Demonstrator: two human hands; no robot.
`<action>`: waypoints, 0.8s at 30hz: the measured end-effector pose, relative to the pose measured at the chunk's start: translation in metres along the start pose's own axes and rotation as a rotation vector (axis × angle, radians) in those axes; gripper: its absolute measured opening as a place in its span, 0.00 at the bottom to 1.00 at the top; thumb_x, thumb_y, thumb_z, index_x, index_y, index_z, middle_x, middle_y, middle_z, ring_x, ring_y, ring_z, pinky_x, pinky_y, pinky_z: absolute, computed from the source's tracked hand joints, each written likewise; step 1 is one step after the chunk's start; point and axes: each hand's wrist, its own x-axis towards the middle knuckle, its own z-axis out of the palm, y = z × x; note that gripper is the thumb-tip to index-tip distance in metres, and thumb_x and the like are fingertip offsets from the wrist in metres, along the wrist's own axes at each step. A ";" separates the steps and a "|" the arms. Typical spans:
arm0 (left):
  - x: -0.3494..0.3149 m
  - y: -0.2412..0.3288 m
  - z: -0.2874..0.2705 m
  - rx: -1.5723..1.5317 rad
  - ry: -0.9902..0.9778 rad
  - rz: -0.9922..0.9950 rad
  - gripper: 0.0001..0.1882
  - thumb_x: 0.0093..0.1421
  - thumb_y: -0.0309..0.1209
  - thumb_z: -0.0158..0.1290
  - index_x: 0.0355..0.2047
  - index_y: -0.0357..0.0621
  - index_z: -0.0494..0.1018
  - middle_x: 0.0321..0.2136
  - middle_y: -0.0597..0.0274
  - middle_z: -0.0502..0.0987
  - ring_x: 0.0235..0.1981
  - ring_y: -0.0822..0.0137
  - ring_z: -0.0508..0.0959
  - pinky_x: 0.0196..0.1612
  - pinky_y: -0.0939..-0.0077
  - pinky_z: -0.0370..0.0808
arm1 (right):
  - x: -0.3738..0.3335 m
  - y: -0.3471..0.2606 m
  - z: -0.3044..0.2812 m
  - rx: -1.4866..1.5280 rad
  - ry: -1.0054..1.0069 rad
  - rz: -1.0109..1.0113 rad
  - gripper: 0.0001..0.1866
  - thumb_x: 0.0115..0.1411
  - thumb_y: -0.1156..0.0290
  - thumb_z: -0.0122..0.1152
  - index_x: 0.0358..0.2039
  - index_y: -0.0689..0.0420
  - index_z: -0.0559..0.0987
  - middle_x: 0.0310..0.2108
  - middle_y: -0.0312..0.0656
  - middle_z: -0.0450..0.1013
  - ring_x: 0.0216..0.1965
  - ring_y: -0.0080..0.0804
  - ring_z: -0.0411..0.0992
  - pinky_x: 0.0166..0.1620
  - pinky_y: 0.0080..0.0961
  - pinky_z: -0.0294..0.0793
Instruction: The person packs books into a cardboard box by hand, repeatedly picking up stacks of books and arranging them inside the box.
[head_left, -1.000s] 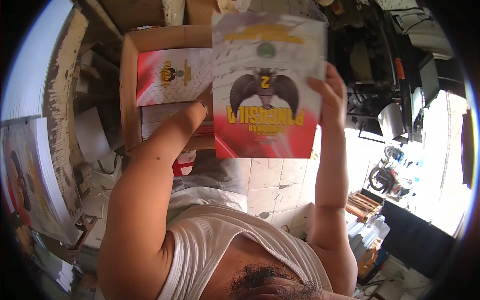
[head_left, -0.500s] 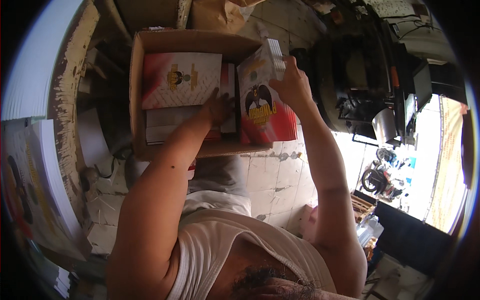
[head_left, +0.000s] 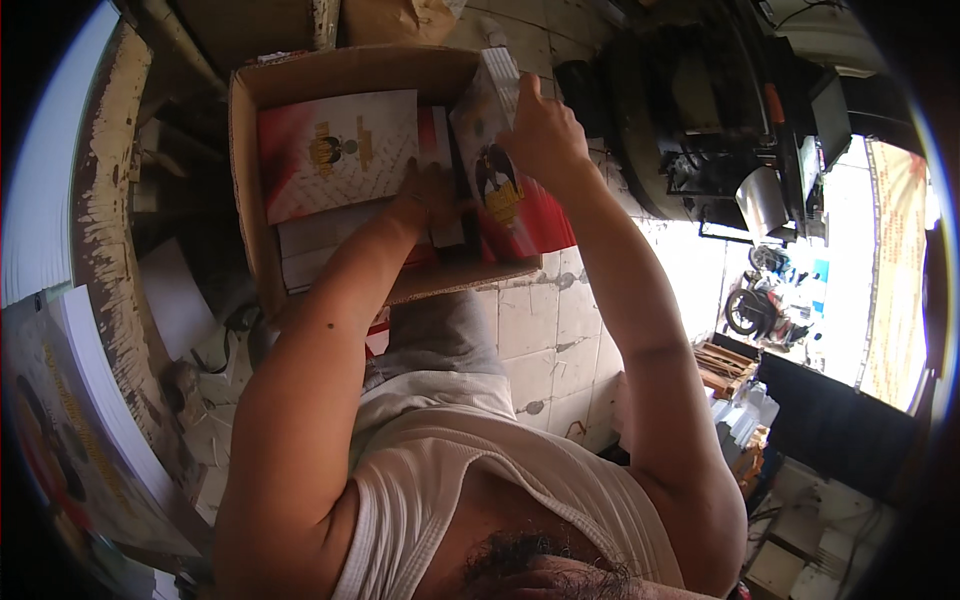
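Note:
A cardboard box holds red-and-white books lying flat in stacks. At the box's right side stands a tilted stack of similar books, with a dark winged emblem on the top cover. My right hand is closed around the far right edge of this stack. Inside the box, my left hand lies in shadow with its fingers stretched out, by the right edge of the flat books and close to the tilted stack. The lower part of the tilted stack is hidden by the box.
More stacked books stand at the left, beside a worn, paint-chipped wooden edge. A dark machine stands at the right over a tiled floor. A brown paper bag lies beyond the box. A motorcycle shows outside at the right.
The whole view has shifted, so the box sits a little farther left and up. My right hand still grips the book stack, which has tipped slightly toward the box. My left hand stays inside.

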 end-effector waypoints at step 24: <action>0.011 -0.009 0.007 0.053 0.087 0.147 0.31 0.66 0.55 0.48 0.61 0.48 0.70 0.59 0.55 0.71 0.61 0.55 0.68 0.63 0.51 0.61 | -0.075 0.034 -0.044 0.295 0.297 -0.020 0.36 0.53 0.69 0.67 0.62 0.50 0.63 0.37 0.58 0.80 0.39 0.59 0.80 0.41 0.47 0.80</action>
